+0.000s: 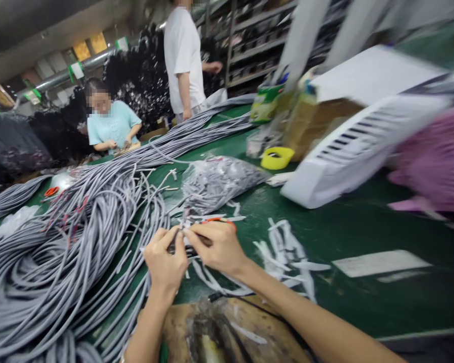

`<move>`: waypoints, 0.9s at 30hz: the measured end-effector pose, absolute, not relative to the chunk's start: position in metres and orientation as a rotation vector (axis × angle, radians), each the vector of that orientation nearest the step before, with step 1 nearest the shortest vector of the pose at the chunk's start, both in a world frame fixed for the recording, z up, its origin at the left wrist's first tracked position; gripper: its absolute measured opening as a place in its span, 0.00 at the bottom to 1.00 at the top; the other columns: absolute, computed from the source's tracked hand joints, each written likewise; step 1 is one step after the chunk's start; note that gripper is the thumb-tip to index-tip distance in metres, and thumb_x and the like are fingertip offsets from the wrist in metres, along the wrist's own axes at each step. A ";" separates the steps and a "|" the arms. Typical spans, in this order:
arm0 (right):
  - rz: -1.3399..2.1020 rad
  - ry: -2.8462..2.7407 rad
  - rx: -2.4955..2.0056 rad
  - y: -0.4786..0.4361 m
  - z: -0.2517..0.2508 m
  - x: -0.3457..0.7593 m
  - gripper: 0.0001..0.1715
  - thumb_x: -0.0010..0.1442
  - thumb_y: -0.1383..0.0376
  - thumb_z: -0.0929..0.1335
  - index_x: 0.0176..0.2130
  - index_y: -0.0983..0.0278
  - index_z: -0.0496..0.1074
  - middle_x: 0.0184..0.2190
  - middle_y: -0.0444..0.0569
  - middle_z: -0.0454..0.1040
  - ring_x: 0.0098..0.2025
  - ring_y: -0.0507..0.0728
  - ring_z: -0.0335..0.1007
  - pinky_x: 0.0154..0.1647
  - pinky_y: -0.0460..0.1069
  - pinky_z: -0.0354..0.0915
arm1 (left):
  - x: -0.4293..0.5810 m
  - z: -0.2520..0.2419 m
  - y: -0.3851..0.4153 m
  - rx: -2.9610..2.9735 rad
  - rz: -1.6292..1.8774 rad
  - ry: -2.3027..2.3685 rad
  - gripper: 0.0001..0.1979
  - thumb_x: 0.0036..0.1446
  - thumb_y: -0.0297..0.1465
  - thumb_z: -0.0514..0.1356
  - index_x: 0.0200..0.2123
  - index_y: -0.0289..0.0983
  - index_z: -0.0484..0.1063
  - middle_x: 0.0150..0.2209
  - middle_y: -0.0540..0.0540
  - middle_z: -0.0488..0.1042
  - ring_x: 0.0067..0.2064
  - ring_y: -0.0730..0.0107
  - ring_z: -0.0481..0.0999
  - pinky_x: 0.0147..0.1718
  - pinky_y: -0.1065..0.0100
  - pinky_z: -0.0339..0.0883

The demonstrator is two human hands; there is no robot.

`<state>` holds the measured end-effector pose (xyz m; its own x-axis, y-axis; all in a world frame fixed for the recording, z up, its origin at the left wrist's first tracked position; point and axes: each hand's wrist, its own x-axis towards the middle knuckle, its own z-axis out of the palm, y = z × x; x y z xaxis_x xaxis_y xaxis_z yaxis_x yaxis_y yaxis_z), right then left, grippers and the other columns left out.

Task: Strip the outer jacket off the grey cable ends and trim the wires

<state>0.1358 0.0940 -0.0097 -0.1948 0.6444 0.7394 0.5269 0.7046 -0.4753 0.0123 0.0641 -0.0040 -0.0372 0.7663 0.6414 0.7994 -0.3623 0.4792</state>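
Both of my hands meet near the middle of the head view, fingertips almost touching. My left hand (166, 257) is closed in a pinch, and so is my right hand (215, 247); the small piece between them is too blurred to make out. Just behind the fingers lie orange-handled scissors (227, 222) and a clear plastic bag of small grey pieces (223, 181). A large heap of grey cables (71, 252) spreads to the left of my left hand. White strips (283, 252) lie to the right of my hands.
A stained wooden board (242, 333) sits at the front edge. A yellow ring-shaped object (277, 158), a white slotted tray (348, 146) and a pink basket (435, 156) stand at the right. Two people are beyond the green table (348, 227), one seated, one standing.
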 end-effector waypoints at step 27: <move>0.584 -1.820 -0.742 0.106 -0.001 0.140 0.18 0.56 0.61 0.61 0.22 0.67 0.71 0.16 0.41 0.66 0.16 0.45 0.50 0.17 0.40 0.50 | -0.010 -0.005 0.092 -2.174 -2.524 -2.400 0.23 0.31 0.42 0.69 0.31 0.34 0.77 0.31 0.45 0.76 0.35 0.65 0.73 0.29 0.76 0.69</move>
<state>0.1398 0.1057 -0.0010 -0.2700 0.7218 0.6372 0.2165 0.6904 -0.6903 -0.0104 0.0919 -0.0052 -0.1297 0.9911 0.0305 -0.0194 -0.0333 0.9993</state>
